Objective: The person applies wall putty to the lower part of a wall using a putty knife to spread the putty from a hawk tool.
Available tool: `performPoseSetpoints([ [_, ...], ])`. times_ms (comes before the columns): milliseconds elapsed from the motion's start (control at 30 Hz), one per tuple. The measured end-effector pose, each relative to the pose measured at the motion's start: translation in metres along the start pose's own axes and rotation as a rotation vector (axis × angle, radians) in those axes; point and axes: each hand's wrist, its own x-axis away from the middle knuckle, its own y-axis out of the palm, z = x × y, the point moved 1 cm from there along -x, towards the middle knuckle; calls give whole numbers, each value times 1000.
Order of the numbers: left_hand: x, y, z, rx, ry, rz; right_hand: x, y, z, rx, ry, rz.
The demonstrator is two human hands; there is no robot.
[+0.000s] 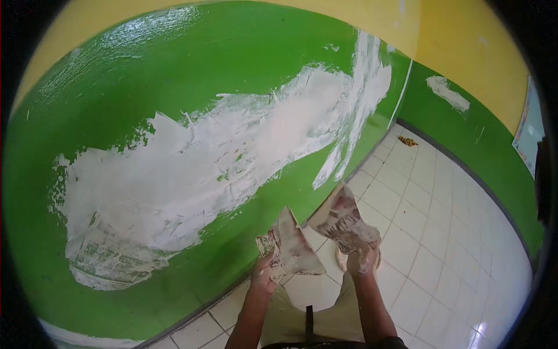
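Note:
My left hand (264,272) is closed around a flat, putty-smeared spreader (295,250), with a thick, uneven crust of putty along its left edge. In my right hand (361,262) is a second putty spreader (344,218), its broad end pointing up and its face streaked grey and brownish. The two spreaders are close together but apart, both in front of the lower wall. A large patch of white putty (174,174) covers much of the green wall (116,110), ahead and to the left. Neither spreader visibly touches the wall.
Behind my right hand, a round container rim (379,260) partly shows on the white tiled floor (418,232). A small brown object (408,141) lies near the far corner. The right wall bears a smaller white patch (447,93) and a framed board (528,128).

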Motion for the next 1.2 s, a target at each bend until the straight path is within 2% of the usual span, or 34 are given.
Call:
performPoseSetpoints([
  [33,-3,13,-1,5,4,-6,-5,-8,-5,363,-342,10],
  [67,-6,25,-2,7,49,-32,-4,-14,-9,364,-349,7],
  [133,-8,46,-4,11,95,-59,-3,-13,-42,-111,44,-171],
  [167,-8,56,-6,-1,121,-78,11,-21,-22,-15,111,-177],
  [267,-13,67,-17,-45,167,-73,24,-23,-17,-46,94,-145],
  [300,-13,70,-22,-77,184,-43,19,-30,-19,155,-54,-182],
  [333,-12,75,-26,-80,181,-39,13,-38,-17,154,-48,-180],
  [433,-14,90,-34,-79,184,-23,-6,-61,-15,374,-114,-379],
  [467,-19,88,-36,-75,182,-35,-13,-66,-10,372,-107,-370],
  [533,-24,93,-43,-81,171,-44,-22,-79,9,425,-304,-346],
  [600,-31,106,-48,-126,227,3,-19,-109,43,509,-219,-352],
  [667,-41,112,-57,-167,224,-17,-12,-138,97,408,215,235],
  [700,-47,112,-62,-195,227,-37,-17,-146,93,405,228,248],
  [767,-61,105,-73,-227,161,-70,-44,-159,61,-763,422,308],
  [800,-69,99,-80,-247,107,-103,-54,-164,46,-760,428,336],
  [867,-87,81,-93,-272,51,-100,-63,-164,26,-973,667,307],
  [933,-96,83,-111,-298,-2,-108,-56,-167,39,-958,798,71],
  [967,-98,90,-119,-288,-16,-156,-46,-168,43,-867,865,-6],
  [1000,-99,98,-125,-276,-27,-198,-32,-166,61,-934,875,-18],
  [1067,-98,112,-140,-273,-58,-187,-9,-164,89,-938,958,293],
  [1100,-99,116,-148,-265,-70,-179,-7,-169,98,-940,963,307],
  [1167,-106,109,-164,-270,-107,-177,-5,-183,116,-805,824,492],
  [1200,-111,107,-170,-270,-131,-184,4,-192,153,-811,824,502],
])
